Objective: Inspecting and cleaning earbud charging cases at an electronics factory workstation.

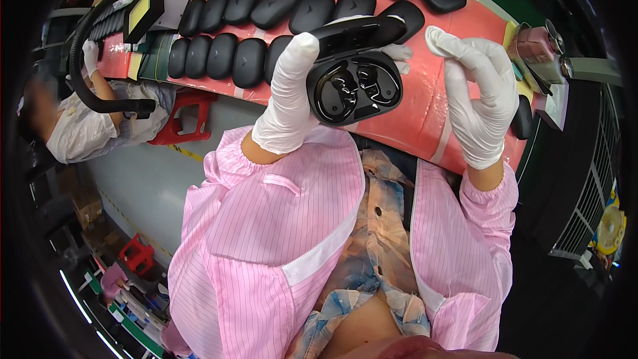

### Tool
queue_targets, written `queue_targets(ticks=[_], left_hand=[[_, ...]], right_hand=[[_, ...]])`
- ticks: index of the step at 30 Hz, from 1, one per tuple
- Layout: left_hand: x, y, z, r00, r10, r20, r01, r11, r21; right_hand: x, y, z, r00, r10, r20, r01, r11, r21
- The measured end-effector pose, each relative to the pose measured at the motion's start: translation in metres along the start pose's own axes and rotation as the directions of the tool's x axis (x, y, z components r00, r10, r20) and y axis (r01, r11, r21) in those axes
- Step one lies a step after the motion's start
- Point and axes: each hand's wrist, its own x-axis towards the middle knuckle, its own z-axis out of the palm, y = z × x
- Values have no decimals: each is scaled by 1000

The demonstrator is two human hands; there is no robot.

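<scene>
My left hand (287, 96), in a white glove, grips a black earbud charging case (318, 108) with its thumb along the near left side. The case lid (362, 34) stands raised, and other gloved fingertips show behind it. Inside the case sit glossy black earbuds (344, 90) with curved ear hooks. To the right of the case and apart from it, my gloved right hand (480, 90) is raised over the table, fingers bent and thumb drawn toward them in a pinch. Whatever lies between those fingertips, if anything, cannot be made out.
Several closed black cases (249, 63) stand in rows on the red-topped table (432, 103); another case (522, 118) lies right of my right hand. A clear container (537, 45) is at the right edge. A black flexible hose (83, 60) and a co-worker (90, 123) are at left.
</scene>
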Motion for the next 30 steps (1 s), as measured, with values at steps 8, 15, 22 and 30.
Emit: queue_targets(ticks=[8,15,22,30], left_hand=[[5,-4,-1,989,123,77,-134,979,152],[1,-2,2,1000,-22,23,22,1000,0],[-4,9,14,827,-476,-301,455,879,-139],[12,-6,4,947,-263,-186,201,934,-297]], right_hand=[[-6,-7,-9,929,-204,309,241,967,-87],[-4,-9,-7,916,-197,349,142,974,178],[5,10,-3,814,-444,375,523,840,-141],[-7,13,-20,938,-230,260,151,945,291]])
